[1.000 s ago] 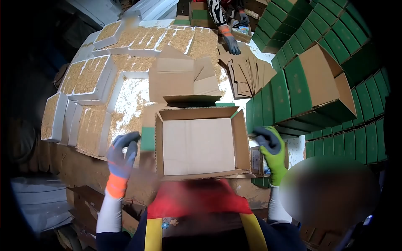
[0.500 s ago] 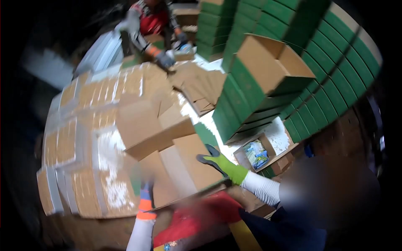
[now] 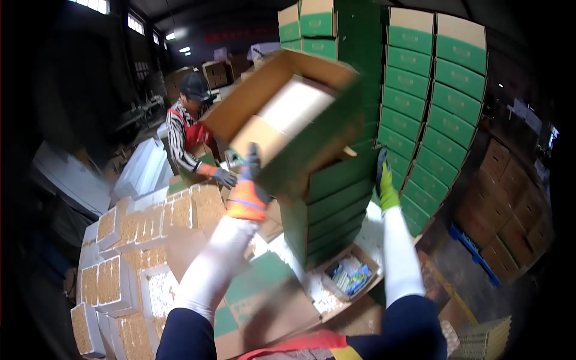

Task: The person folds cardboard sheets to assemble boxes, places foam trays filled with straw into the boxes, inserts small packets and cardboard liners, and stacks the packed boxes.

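Observation:
My left hand (image 3: 247,189), in an orange and grey glove, grips the near wall of an open green and brown cardboard box (image 3: 312,141). The box is raised, tilted and blurred, with a white panel showing inside. Below its right end stands a stack of green cardboard boxes (image 3: 339,204). My right hand (image 3: 384,177), in a lime and grey glove, is at the upper right edge of that stack. Its fingers point up along the side, seen edge-on.
A co-worker (image 3: 195,123) stands across the table. White foam trays with brown contents (image 3: 108,282) fill the left side. Flat cardboard (image 3: 270,312) lies in front of me, beside a small box of packets (image 3: 351,276). Tall green box stacks (image 3: 408,108) rise at the right.
The open box has left the table in front of me and is now up by the stack. Both my arms have reached forward, and my view has tilted up.

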Demonstrator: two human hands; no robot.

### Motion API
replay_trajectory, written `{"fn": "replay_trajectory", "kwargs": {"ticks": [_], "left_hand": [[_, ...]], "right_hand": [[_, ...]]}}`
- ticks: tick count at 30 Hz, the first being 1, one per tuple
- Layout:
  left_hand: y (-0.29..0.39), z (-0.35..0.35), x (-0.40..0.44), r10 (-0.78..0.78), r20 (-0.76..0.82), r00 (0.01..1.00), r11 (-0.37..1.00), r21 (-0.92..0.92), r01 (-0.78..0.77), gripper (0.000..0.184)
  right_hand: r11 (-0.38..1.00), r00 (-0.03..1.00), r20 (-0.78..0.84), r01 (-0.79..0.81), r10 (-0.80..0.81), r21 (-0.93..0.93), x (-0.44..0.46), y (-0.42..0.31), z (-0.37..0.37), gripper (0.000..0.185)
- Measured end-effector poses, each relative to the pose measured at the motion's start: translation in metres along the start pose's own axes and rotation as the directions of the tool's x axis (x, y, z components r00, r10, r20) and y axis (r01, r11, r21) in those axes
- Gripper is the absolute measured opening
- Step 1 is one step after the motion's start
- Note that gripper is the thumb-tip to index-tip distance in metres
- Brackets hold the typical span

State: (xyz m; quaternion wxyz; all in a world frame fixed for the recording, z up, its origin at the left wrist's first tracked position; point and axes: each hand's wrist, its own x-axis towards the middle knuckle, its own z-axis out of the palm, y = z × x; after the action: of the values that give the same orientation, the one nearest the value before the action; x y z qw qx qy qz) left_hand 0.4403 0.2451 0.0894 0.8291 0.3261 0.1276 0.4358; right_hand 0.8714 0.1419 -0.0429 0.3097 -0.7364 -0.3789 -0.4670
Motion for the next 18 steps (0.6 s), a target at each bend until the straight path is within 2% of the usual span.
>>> {"fn": "replay_trajectory", "kwargs": {"ticks": [1,2,3,5,6,7,9,10,11,12,14,15,17,18], "left_hand": [[-0.003,0.031,-0.014,-0.028,-0.073,0.997,0.964,0.262,0.046,0.083],[-0.006,0.063,-0.03,-0.055,-0.147,0.988,0.847,0.517,0.124,0.092],[-0.008,0.096,-0.046,-0.082,-0.219,0.972,0.677,0.704,0.215,0.101],[-0.002,0.11,-0.042,-0.234,-0.335,0.913,0.542,0.735,0.408,0.103],[-0.001,0.118,-0.04,-0.256,-0.322,0.911,0.529,0.742,0.411,0.104],[0.0,0.127,-0.038,-0.278,-0.309,0.909,0.517,0.749,0.413,0.104],[-0.005,0.116,-0.024,-0.261,-0.412,0.873,0.395,0.779,0.486,0.102],[-0.008,0.105,-0.023,-0.254,-0.466,0.847,0.338,0.778,0.529,0.102],[-0.01,0.094,-0.023,-0.266,-0.494,0.828,0.363,0.744,0.561,0.102],[-0.009,0.085,-0.025,-0.317,-0.425,0.848,0.439,0.727,0.528,0.1],[-0.002,0.061,-0.033,-0.378,-0.278,0.883,0.581,0.671,0.46,0.098],[0.003,0.046,-0.042,-0.387,-0.208,0.898,0.655,0.624,0.426,0.097],[0.005,0.0,-0.079,-0.378,-0.111,0.919,0.781,0.495,0.381,0.094],[0.02,-0.027,-0.12,-0.193,-0.13,0.973,0.778,0.583,0.232,0.079]], "right_hand": [[0.922,0.988,0.008,-0.149,0.157,0.358,0.001,-0.016,-0.018,0.044],[0.697,0.953,0.091,-0.275,0.29,0.662,-0.007,-0.032,-0.034,0.045],[0.356,0.893,0.241,-0.382,0.379,0.853,-0.025,-0.045,-0.041,0.045],[0.527,0.842,0.152,-0.454,0.518,0.719,-0.059,-0.031,0.016,0.044],[0.457,0.847,0.185,-0.438,0.499,0.774,-0.026,-0.067,-0.074,0.044],[0.455,0.85,0.197,-0.441,0.488,0.774,-0.02,-0.069,-0.074,0.044],[0.343,0.832,0.155,-0.381,0.533,0.859,-0.025,-0.076,-0.07,0.044],[0.315,0.812,0.2,-0.422,0.549,0.85,-0.024,-0.08,-0.072,0.044],[0.322,0.824,0.234,-0.44,0.516,0.838,-0.026,-0.076,-0.068,0.044],[0.365,0.811,0.197,-0.446,0.551,0.817,-0.023,-0.071,-0.065,0.044],[0.423,0.839,0.146,-0.404,0.524,0.811,-0.022,-0.06,-0.068,0.043],[0.434,0.882,0.142,-0.354,0.45,0.828,-0.014,-0.056,-0.076,0.042],[0.715,0.904,0.104,-0.395,0.415,0.577,-0.012,-0.062,-0.127,0.041],[0.74,0.943,0.098,-0.311,0.317,0.597,-0.014,-0.082,-0.175,0.041]]}}
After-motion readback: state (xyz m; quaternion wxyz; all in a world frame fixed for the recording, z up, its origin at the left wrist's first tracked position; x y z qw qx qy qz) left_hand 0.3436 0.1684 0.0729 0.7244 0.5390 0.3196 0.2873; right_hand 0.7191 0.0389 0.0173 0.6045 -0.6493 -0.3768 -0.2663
